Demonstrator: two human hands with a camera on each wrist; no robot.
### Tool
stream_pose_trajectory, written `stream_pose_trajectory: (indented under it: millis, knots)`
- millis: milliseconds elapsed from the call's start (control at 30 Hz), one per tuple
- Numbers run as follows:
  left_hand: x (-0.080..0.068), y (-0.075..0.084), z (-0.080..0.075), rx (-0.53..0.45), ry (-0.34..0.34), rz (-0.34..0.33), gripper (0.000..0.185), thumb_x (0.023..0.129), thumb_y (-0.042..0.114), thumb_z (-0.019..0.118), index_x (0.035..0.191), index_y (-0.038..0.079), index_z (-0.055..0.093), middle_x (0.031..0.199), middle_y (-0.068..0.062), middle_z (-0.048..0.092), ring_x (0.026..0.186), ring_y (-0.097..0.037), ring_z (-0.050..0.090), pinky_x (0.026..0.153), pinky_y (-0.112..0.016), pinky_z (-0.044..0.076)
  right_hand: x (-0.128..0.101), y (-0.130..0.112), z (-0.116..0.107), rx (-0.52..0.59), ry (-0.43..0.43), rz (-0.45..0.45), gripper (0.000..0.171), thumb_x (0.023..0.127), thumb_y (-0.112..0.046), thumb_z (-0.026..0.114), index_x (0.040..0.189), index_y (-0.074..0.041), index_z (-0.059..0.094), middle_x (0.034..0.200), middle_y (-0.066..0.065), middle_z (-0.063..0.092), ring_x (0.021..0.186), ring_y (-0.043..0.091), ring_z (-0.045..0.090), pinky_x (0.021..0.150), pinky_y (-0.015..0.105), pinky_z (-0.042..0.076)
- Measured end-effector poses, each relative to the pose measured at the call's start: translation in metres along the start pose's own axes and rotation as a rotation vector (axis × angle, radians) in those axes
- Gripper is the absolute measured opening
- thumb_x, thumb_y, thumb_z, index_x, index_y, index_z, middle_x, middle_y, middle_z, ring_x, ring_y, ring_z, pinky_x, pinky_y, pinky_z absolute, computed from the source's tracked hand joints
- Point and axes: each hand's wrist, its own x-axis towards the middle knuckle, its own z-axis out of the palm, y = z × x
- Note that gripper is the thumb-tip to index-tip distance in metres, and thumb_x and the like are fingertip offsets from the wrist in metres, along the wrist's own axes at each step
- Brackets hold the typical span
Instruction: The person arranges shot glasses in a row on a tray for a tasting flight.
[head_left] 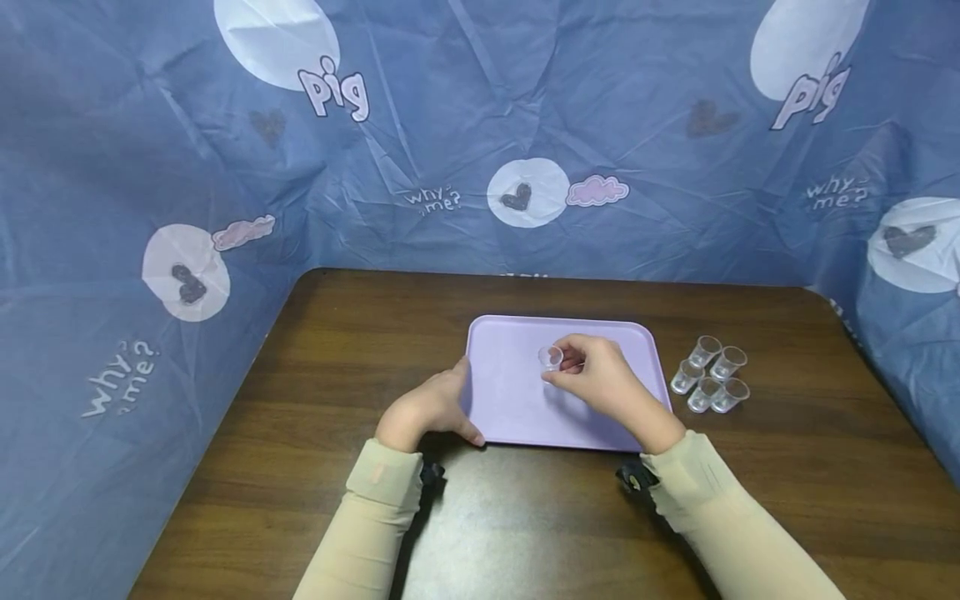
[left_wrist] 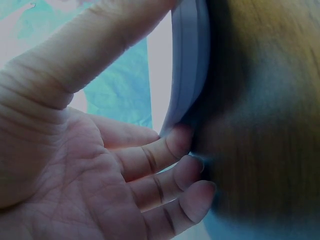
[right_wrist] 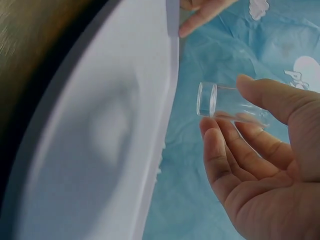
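A small clear shot glass (head_left: pixel 551 357) is held by my right hand (head_left: pixel 600 375) over the middle of a lilac tray (head_left: pixel 510 400). In the right wrist view the thumb lies on one side of the shot glass (right_wrist: pixel 225 102) and the fingers on the other; its thick base stands clear of the tray surface. At the tray's near left corner is my left hand (head_left: pixel 429 408), thumb by the front edge and fingers along the left side. The left wrist view shows those fingers (left_wrist: pixel 150 160) fairly straight, their tips touching the tray rim (left_wrist: pixel 187 65).
Several more clear shot glasses (head_left: pixel 708 375) stand in a cluster on the brown wooden table (head_left: pixel 337 358), just right of the tray. Blue printed cloth (head_left: pixel 420 150) hangs behind the table and along both sides.
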Motion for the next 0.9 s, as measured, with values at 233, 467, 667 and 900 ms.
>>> stream_pose_trajectory:
  millis: [233, 467, 667, 900]
  knots:
    - [0.0, 0.001, -0.001, 0.001, 0.004, 0.001, 0.132, 0.047, 0.037, 0.089, 0.142, -0.007, 0.007, 0.139, -0.025, 0.029, 0.125, -0.028, 0.031, 0.102, -0.034, 0.025, 0.012, -0.002, 0.025, 0.002, -0.014, -0.025, 0.023, 0.068, -0.017, 0.08, 0.082, -0.008, 0.064, 0.07, -0.002, 0.061, 0.064, 0.01, 0.058, 0.057, 0.025, 0.049]
    - [-0.001, 0.0, -0.001, 0.019, 0.014, 0.002, 0.132, 0.046, 0.039, 0.089, 0.141, -0.007, 0.009, 0.136, -0.026, 0.034, 0.122, -0.03, 0.035, 0.101, -0.034, 0.028, 0.025, -0.008, 0.048, 0.009, -0.04, -0.025, 0.025, 0.068, -0.017, 0.08, 0.084, -0.007, 0.064, 0.072, 0.002, 0.062, 0.064, 0.009, 0.057, 0.058, 0.025, 0.049]
    - [-0.001, 0.0, -0.001, 0.039, 0.022, 0.011, 0.132, 0.045, 0.039, 0.089, 0.14, -0.008, 0.012, 0.133, -0.026, 0.038, 0.12, -0.031, 0.038, 0.099, -0.035, 0.03, 0.034, -0.008, 0.065, -0.003, -0.037, -0.005, 0.025, 0.066, -0.014, 0.08, 0.082, -0.006, 0.063, 0.07, 0.002, 0.062, 0.063, 0.009, 0.057, 0.057, 0.024, 0.048]
    - [0.001, -0.001, 0.0, 0.044, 0.021, 0.017, 0.132, 0.045, 0.041, 0.089, 0.141, -0.007, 0.012, 0.132, -0.026, 0.039, 0.119, -0.032, 0.04, 0.098, -0.036, 0.031, 0.036, -0.006, 0.074, -0.034, -0.034, 0.012, 0.025, 0.065, -0.014, 0.081, 0.08, -0.006, 0.063, 0.068, 0.001, 0.061, 0.061, 0.008, 0.055, 0.057, 0.024, 0.047]
